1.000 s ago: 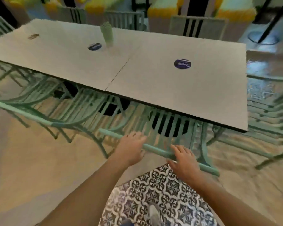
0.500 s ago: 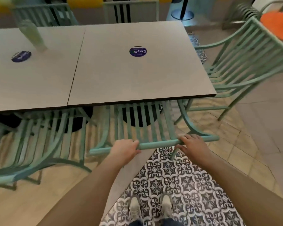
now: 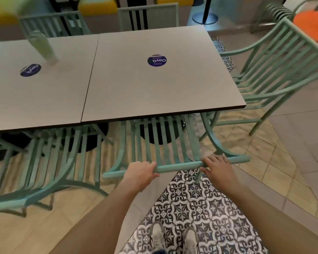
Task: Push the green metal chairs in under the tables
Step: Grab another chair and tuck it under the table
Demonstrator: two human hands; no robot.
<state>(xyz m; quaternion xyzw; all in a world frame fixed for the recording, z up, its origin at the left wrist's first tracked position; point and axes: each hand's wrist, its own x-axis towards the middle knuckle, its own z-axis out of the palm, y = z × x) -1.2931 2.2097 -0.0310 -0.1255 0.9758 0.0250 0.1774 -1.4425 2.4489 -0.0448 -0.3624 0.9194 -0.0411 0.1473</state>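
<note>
Green slatted metal chair (image 3: 165, 143), round top rail gripped by left hand (image 3: 139, 174) and right hand (image 3: 218, 166), under smooth table (image 3: 154, 85).

Chair (image 3: 165, 142) tucked under right table (image 3: 154, 85); another chair (image 3: 275, 70) right of it

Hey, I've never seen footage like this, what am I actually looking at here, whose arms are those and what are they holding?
This is one picture from a camera worn on a person's head, looking forward and down, so the two bare arms are the wearer's own. There is no machine. The left hand and the right hand both grip the top rail of a green metal chair, whose seat already sits partly under the right table. A second table joins it on the left. Each tabletop carries a round blue sticker, and a blurred pale green bottle stands on the left one. Another green chair stands at the right end, angled out from the table.
</note>
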